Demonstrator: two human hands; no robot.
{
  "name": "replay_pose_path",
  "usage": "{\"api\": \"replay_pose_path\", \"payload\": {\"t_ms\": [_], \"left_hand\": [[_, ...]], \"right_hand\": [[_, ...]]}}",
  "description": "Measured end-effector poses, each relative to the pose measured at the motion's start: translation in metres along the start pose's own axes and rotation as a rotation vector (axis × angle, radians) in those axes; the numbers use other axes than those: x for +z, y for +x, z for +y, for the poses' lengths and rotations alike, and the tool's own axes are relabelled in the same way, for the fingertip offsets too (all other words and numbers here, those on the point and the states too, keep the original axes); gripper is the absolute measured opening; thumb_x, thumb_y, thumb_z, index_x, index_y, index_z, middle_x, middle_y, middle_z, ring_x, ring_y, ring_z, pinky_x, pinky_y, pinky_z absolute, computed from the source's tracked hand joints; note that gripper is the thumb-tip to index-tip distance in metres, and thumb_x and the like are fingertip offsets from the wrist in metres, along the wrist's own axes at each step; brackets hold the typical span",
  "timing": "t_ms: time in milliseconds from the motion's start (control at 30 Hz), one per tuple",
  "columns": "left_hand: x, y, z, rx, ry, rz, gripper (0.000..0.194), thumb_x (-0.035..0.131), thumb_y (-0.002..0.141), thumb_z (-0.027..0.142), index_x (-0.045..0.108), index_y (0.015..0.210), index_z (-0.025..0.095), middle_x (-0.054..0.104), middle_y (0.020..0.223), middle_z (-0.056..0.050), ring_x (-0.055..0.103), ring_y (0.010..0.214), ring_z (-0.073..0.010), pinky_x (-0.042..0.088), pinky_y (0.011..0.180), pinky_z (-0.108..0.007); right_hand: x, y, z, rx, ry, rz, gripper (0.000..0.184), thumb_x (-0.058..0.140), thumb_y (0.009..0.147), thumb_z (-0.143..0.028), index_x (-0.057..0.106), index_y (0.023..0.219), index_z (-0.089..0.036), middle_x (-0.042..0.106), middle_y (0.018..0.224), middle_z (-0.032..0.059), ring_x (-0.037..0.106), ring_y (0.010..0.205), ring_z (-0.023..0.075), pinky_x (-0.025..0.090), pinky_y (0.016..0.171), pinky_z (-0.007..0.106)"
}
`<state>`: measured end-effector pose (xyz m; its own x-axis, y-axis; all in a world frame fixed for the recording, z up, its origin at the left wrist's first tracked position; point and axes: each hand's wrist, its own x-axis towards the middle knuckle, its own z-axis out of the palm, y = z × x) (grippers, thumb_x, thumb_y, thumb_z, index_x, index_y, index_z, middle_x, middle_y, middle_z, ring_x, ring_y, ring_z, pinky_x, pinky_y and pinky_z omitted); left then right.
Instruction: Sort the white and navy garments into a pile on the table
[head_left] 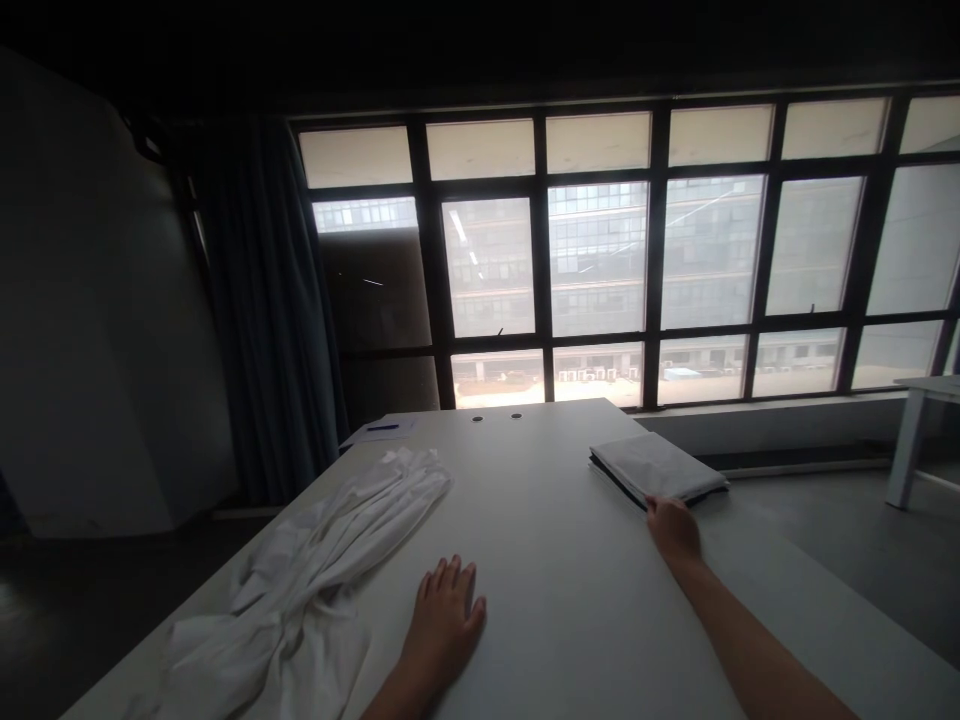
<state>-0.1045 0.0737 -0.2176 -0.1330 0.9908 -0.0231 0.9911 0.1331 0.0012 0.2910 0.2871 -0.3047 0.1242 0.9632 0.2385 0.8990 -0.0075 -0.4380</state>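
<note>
Underside fingertips of the right hand (675, 530) are hidden; near edge of the folded white-and-dark fabric (652, 466) is pinched, at the bench's (525, 520) right edge. Rumpled white cloth (322, 570) is cut off at bottom. Left hand (444, 615) is laid flat, fingers slightly spread, nothing held. Bare strip is left between fabrics.

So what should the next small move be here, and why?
Probably slide the left hand over to the rumpled white cloth: that hand looks empty and lies just beside it, while the right hand touches cloth already folded flat.
</note>
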Motion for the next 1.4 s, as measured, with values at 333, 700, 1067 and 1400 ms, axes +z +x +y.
{"api": "replay_pose_path", "payload": {"t_ms": [333, 700, 1067, 1400], "left_hand": [[0.006, 0.003, 0.000, 0.008, 0.011, 0.085, 0.054, 0.044, 0.093, 0.041, 0.055, 0.143, 0.023, 0.048, 0.151, -0.011, 0.037, 0.143, -0.0307, 0.023, 0.120, -0.051], [-0.021, -0.010, 0.021, 0.385, -0.203, 0.226, 0.036, 0.052, 0.088, 0.021, 0.064, 0.121, 0.025, 0.064, 0.124, -0.010, 0.056, 0.117, -0.0276, 0.043, 0.106, -0.047], [-0.014, -0.009, 0.016, 0.389, -0.241, 0.321, 0.031, 0.051, 0.088, 0.018, 0.064, 0.116, 0.023, 0.065, 0.114, -0.010, 0.060, 0.107, -0.0261, 0.048, 0.096, -0.046], [-0.014, -0.009, 0.006, 0.431, -0.345, 0.550, 0.030, 0.045, 0.102, 0.035, 0.054, 0.127, 0.020, 0.059, 0.123, -0.013, 0.057, 0.115, -0.0275, 0.048, 0.099, -0.048]], "right_hand": [[-0.021, -0.101, -0.138, -0.530, 0.303, -0.282, 0.026, 0.054, 0.088, -0.017, 0.068, 0.109, -0.020, 0.066, 0.096, 0.0039, 0.059, 0.093, 0.0159, 0.042, 0.087, 0.022], [-0.084, -0.097, -0.138, -0.586, -0.183, -0.498, 0.061, 0.081, 0.068, -0.051, 0.069, 0.114, -0.013, 0.062, 0.118, 0.0176, 0.055, 0.111, 0.0369, 0.045, 0.094, 0.050], [-0.066, -0.132, -0.159, -0.766, -0.107, -0.519, 0.027, 0.050, 0.087, -0.015, 0.075, 0.095, -0.009, 0.071, 0.095, 0.0172, 0.066, 0.093, 0.0288, 0.050, 0.086, 0.036], [-0.076, -0.158, -0.181, -0.663, 0.636, -0.737, 0.042, 0.051, 0.095, -0.045, 0.058, 0.068, -0.014, 0.055, 0.064, 0.0020, 0.042, 0.059, 0.0096, 0.032, 0.060, 0.022]]}}
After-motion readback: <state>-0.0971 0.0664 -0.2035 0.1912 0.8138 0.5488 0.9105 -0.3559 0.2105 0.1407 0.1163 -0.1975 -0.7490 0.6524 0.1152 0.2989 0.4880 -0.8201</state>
